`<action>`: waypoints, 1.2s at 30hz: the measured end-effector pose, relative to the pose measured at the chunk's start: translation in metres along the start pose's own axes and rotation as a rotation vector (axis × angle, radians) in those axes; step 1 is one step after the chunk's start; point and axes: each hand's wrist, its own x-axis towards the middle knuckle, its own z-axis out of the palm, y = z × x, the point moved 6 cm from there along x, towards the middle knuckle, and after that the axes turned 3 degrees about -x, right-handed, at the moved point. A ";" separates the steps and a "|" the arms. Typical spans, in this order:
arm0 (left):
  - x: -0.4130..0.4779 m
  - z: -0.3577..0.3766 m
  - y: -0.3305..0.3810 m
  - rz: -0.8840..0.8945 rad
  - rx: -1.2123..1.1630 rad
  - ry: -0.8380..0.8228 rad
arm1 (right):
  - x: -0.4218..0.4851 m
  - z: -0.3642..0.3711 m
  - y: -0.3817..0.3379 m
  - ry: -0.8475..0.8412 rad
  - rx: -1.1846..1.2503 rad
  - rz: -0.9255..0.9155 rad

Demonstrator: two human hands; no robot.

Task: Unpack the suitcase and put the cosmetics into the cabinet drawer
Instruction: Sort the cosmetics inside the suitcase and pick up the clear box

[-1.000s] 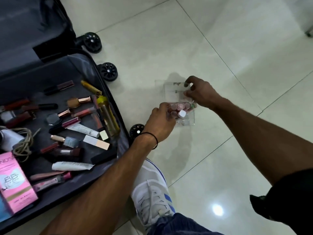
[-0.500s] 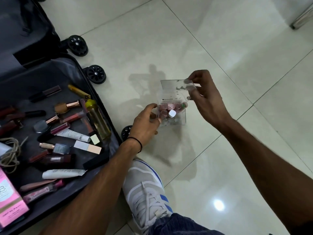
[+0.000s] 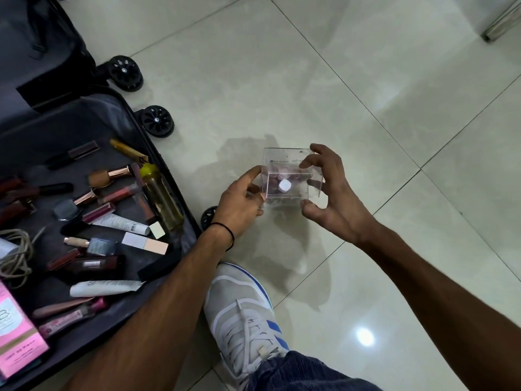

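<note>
Clear plastic cube box (image 3: pixel 287 176) of small pink cosmetic pots, one white cap showing, is held between my hands over the glossy pale tile floor (image 3: pixel 310 80), just right of the open dark grey suitcase (image 3: pixel 84 122). My left hand (image 3: pixel 239 201) pinches its left wall. My right hand (image 3: pixel 335 201) curls round the right side, forefinger on the top edge, thumb at the near lower corner. The suitcase rim and a small black wheel (image 3: pixel 208 217) lie close by my left wrist, and my grey-and-blue sneaker (image 3: pixel 239 306) is just below. Ahead and rightward, bare tile stretches to a metal leg (image 3: pixel 501 21) at the far corner.
</note>
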 end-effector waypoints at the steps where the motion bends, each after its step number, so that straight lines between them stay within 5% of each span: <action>1: 0.000 0.000 0.000 -0.002 -0.003 -0.001 | 0.002 0.000 0.001 -0.017 0.032 0.010; 9: 0.000 -0.001 0.004 0.001 0.008 -0.020 | 0.020 -0.016 0.006 -0.050 0.212 0.153; 15: -0.002 0.003 0.006 0.003 0.070 -0.075 | 0.022 -0.020 0.019 0.076 0.429 0.356; 23: -0.004 0.006 0.007 -0.007 0.026 -0.090 | 0.015 -0.014 0.024 -0.088 0.497 0.361; 30: -0.007 0.005 0.012 -0.001 0.026 -0.097 | 0.011 -0.006 0.028 -0.190 0.249 0.226; 36: -0.009 0.005 0.017 0.006 0.032 -0.114 | 0.007 0.000 0.033 -0.111 0.057 0.146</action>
